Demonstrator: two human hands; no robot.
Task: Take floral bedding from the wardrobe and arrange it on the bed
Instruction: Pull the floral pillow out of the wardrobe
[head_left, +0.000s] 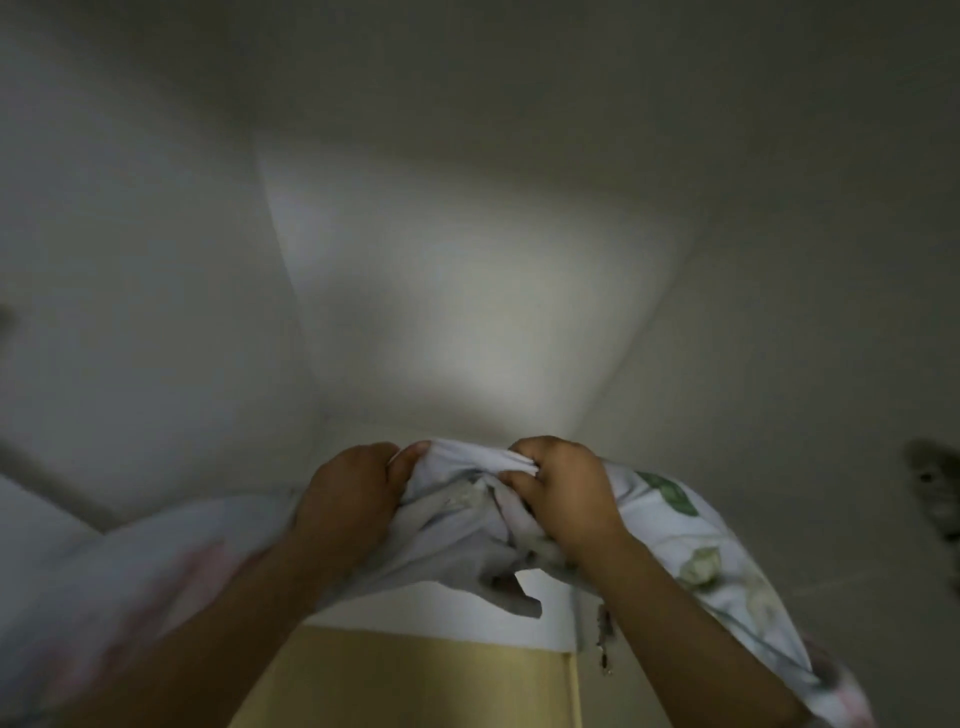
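**A:** Pale walls (156, 260) fill nearly the whole view, plain and matt, with a seam running up from the centre toward 11 o'clock. A brighter patch of light (467, 312) sits on the middle face, just above centre.

**B:** Down at 6 o'clock there's a flat, mustard-coloured yellow panel (405, 675) with a straight vertical edge on its right side, and a white band (441, 613) lies across its top.

**A:** Just beside that edge, dark chipped marks (603, 644) trail down the surface. Out at 3 o'clock there's a dark, mottled blotch (935, 483), too blurred to name.

**B:** Now the floral bedding (457, 525): it's just below centre, bunched into a crumpled knot and held up in front of the wall between both hands.

**A:** It's soft, thin cloth, white to pale grey and deeply creased where it's gathered. Green leaf prints show toward 4 o'clock, and a pink smear of pattern toward 8 o'clock, where the fabric drapes away over the forearms.

**B:** The left hand (353, 493) has its fingers folded over the bundle, with the thumb pressing cloth against them at the top.

**A:** The right hand (561, 493) has its fingers curled tight round a ridge of fabric, knuckles up. The two hands are close together, with only that ridge of cloth between them.

**B:** A loose flap hangs from the bundle toward 6 o'clock, over the white band.
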